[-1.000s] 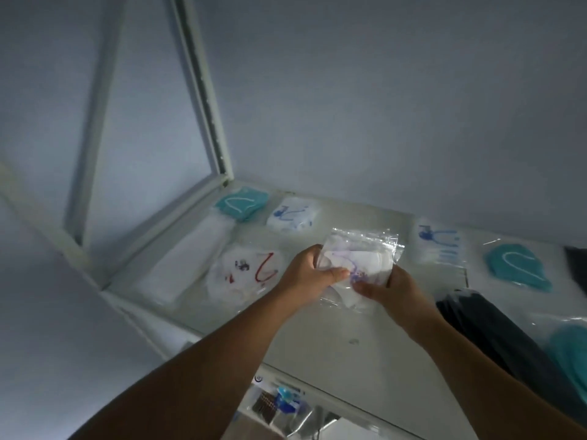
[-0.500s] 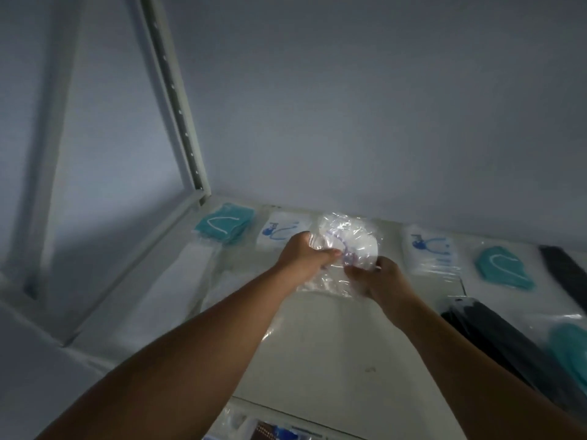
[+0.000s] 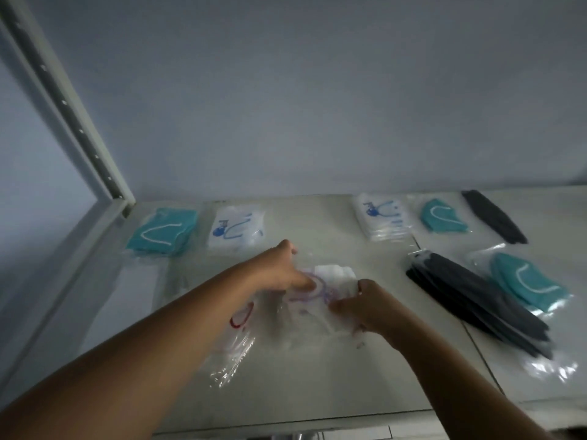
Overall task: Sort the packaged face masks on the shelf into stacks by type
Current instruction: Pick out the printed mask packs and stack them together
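Note:
On the white shelf (image 3: 317, 376), my left hand (image 3: 282, 268) and my right hand (image 3: 365, 306) both grip a clear packet holding a white mask with purple print (image 3: 327, 284), low over the shelf's middle. Under my left forearm lies a white mask packet with red print (image 3: 241, 322). At the back left sit a teal mask stack (image 3: 165, 231) and a white-and-blue mask stack (image 3: 236, 230). Further right are another white-and-blue stack (image 3: 382, 219), a teal packet (image 3: 441, 220), a dark mask (image 3: 494, 220), a dark mask stack (image 3: 476, 300) and a teal packet (image 3: 527, 285).
A grey wall (image 3: 317, 106) closes the back of the shelf. A perforated white upright (image 3: 73, 122) and side rail bound the left corner. The shelf's front edge (image 3: 286, 427) runs below my arms.
My hands have come down with the purple-print packet from in front of the wall to just above the shelf, beside the red-print packet. The view has shifted right.

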A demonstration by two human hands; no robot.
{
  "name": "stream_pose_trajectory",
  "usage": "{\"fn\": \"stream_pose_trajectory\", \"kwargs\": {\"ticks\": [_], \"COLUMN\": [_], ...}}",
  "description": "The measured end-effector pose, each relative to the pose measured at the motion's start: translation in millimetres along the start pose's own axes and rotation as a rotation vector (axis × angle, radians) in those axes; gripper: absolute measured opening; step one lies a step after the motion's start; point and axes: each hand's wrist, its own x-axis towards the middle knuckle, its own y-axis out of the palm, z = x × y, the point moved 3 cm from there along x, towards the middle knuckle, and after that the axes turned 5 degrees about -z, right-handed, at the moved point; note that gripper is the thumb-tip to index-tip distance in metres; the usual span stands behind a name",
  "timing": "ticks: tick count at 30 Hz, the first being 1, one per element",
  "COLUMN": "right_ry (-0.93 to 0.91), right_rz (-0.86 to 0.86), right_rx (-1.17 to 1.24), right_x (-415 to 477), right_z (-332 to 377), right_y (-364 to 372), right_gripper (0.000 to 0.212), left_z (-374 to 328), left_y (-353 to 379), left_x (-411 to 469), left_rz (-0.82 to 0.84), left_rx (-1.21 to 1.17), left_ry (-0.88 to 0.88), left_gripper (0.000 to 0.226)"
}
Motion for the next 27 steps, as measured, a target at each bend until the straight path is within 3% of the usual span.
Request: {"fn": "stream_pose_trajectory", "kwargs": {"ticks": [3, 7, 11, 13, 16, 20, 24, 27], "right_ry": [-0.085, -0.048, -0.091, -0.087, -0.095, -0.052, -0.012, -0.013], "right_rz": [-0.07, -0.177, -0.155, -0.138, -0.202, -0.338, -0.322, -0.209], "right_rx": [-0.187, -0.574, -0.597, -0.584, -0.501, -0.354, -0.396, -0.407], "right_x": [-12.5, -25.7, -31.5, -27.8, -4.1, 58.3, 114.5, 138.6], "right_z": [-1.1, 3.3, 4.4, 2.2, 3.8, 7.5, 3.5, 1.2], "right_y": [8.3, 3.6, -7.2, -20.1, -62.5, -136.8, -177.4, -185.3], "right_gripper": [0.031, 0.074, 0.085, 0.09, 0.085, 0.043, 0.046, 0.03], "left_z": [-4.0, -18.7, -35.4, -46.3, -69.2, -98.9, -124.9, -143.9], "left_y": [9.6, 12.6, 9.3, 4.2, -11.1, -5.6, 26.8, 41.0], "left_x": [-2.0, 0.1, 3.3, 11.8, 35.6, 81.8, 127.5, 151.6], "left_rz": [0.019, 0.038, 0.095, 0.147, -0.005, -0.191, -0.244, -0.327], "left_rx": [0.227, 0.443, 0.61, 0.556, 0.316, 0.012, -0.205, -0.304], "left_ry": [0.061, 0.104, 0.109, 0.109, 0.092, 0.005, -0.151, -0.243], "left_gripper": [0.09, 0.071, 0.061, 0.048, 0.049, 0.044, 0.052, 0.076]}}
